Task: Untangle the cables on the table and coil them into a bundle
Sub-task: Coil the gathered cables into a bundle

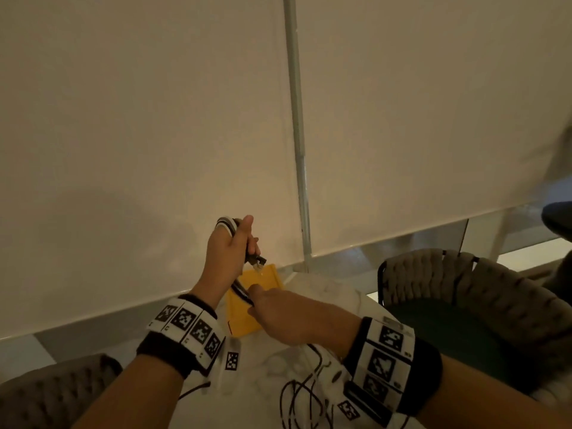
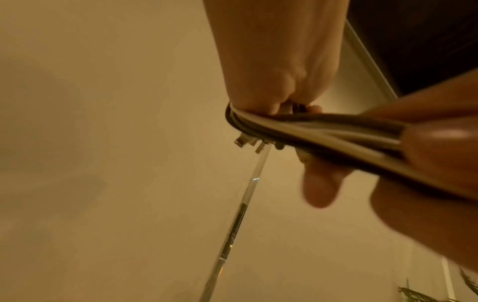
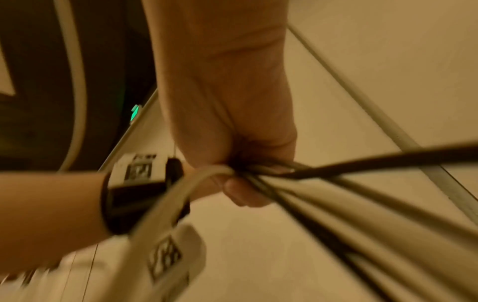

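Note:
My left hand (image 1: 236, 243) is raised above the table and grips a folded bundle of black and white cables (image 1: 228, 226). A loop sticks out above the fist and the plugs (image 1: 258, 261) hang out below it. From there the cables run down to my right hand (image 1: 263, 305), which grips them lower down. The left wrist view shows the left hand (image 2: 271, 71) closed round the cables (image 2: 323, 130), with metal plugs (image 2: 245, 143) beside them. In the right wrist view my right hand (image 3: 227, 122) holds several strands (image 3: 336, 196). More loose cable (image 1: 297, 397) lies tangled on the table.
A flat yellow object (image 1: 263, 280) lies on the white marbled table (image 1: 263, 366) under the hands. Woven chairs stand at the right (image 1: 464, 289) and lower left (image 1: 46, 391). A pale blind with a vertical pole (image 1: 297, 134) fills the background.

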